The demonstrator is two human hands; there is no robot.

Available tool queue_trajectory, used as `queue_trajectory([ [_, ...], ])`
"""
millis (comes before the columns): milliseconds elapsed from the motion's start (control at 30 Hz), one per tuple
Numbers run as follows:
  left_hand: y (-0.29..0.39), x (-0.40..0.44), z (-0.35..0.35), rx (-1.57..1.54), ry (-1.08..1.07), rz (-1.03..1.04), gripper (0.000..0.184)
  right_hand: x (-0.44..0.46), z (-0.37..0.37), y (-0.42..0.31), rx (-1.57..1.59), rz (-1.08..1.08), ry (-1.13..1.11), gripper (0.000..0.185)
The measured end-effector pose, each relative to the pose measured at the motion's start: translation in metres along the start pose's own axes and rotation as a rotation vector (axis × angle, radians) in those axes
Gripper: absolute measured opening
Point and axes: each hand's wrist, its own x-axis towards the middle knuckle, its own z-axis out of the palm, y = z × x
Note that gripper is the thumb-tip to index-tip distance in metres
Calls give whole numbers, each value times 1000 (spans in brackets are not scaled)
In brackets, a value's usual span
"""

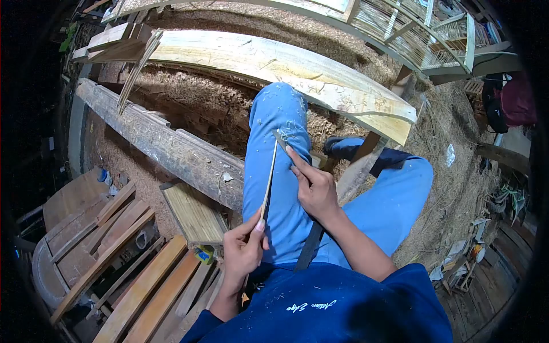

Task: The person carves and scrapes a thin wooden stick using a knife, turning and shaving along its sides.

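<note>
My left hand point(243, 251) pinches a thin, pale strip of wood or bamboo point(270, 182) that runs up over my thigh. In my right hand point(315, 188) is a knife, its short pointed blade point(279, 139) meeting the strip near its upper end. A forefinger lies stretched along the blade's back. A long dark bar point(309, 247), apparently the knife's handle, passes beneath my right forearm towards my waist. Small curled shavings point(291, 130) cling to the blue trousers at my knee.
A wide pale plank point(229, 50) lies across in front of my knee. On the left is a weathered beam point(154, 137), with a bundle of thin strips point(137, 74) leaning on it. Several boards point(143, 286) lie lower left. Shavings cover the ground; a slatted frame point(440, 43) stands far right.
</note>
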Motion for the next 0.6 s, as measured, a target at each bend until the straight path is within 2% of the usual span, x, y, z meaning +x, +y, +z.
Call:
queue_trajectory([
  [100, 8, 25, 8, 101, 48, 106, 37, -2, 1, 2, -7, -26, -26, 52],
  [233, 30, 81, 24, 90, 18, 204, 37, -11, -3, -3, -46, -42, -85, 54],
  [333, 42, 100, 25, 140, -40, 181, 38, -14, -3, -2, -35, -17, -89, 56],
  [433, 25, 95, 25, 96, -52, 269, 37, -14, -1, 3, -61, -63, -37, 58],
  [600, 25, 60, 18, 137, -1, 159, 38, -21, 0, 0, -195, -54, -57, 61],
])
